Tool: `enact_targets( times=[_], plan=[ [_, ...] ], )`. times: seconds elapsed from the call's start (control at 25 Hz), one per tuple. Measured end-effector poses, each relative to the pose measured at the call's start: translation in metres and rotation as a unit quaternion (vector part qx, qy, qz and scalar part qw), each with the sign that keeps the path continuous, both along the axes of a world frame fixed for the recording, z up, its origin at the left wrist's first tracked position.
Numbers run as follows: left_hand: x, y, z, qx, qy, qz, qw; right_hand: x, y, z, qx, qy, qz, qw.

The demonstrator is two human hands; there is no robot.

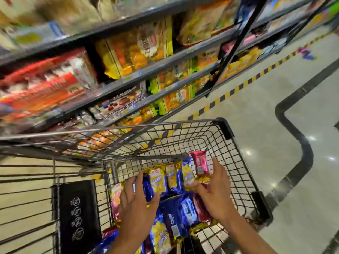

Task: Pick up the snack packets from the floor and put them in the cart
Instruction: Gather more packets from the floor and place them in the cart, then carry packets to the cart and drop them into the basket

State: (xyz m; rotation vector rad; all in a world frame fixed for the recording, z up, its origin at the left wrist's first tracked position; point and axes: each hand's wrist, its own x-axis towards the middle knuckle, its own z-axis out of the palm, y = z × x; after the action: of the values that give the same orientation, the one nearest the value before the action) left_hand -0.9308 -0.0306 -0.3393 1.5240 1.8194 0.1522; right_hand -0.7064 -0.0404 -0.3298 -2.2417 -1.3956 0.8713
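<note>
Now both hands, left hand [136, 204] and right hand [215, 195], clamp a fanned row of packets [172, 177] over the cart [244, 180]; uneven release could spill the pink packet [200, 165] sideways.

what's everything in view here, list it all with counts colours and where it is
snack packets held: a fanned bunch, gold, blue and one pink, over the cart between both hands
snack packets in cart: a pile, too many to count, blue, pink and gold
cart: one, black wire, beside the shelves
shelves: grey tiers, packed with orange, yellow and red bags, upper left
floor tape: one yellow-black stripe along the shelf base
purple item: far on the floor, too blurred to identify
left hand: fingers on the bunch's left end
right hand: holding its right end
</note>
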Motion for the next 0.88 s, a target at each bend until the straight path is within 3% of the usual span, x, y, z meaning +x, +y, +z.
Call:
enact_targets(
  times=[0.12,0.36,0.64,0.88],
  plan=[
    [0.005,-0.004,0.058,0.016,-0.008,-0.045,0.999,0.014,-0.017,0.064,0.009,-0.017,0.006,1.000],
    [0.067,-0.011,0.141,0.069,0.021,-0.176,0.982,0.075,-0.055,0.159,0.002,-0.166,-0.008,0.986],
    [0.182,-0.037,0.191,0.230,0.118,-0.302,0.918,0.185,-0.114,0.194,-0.001,-0.280,-0.010,0.960],
    [0.326,-0.075,0.223,0.234,0.163,-0.369,0.885,0.297,-0.183,0.198,-0.018,-0.270,-0.041,0.962]
  ],
)
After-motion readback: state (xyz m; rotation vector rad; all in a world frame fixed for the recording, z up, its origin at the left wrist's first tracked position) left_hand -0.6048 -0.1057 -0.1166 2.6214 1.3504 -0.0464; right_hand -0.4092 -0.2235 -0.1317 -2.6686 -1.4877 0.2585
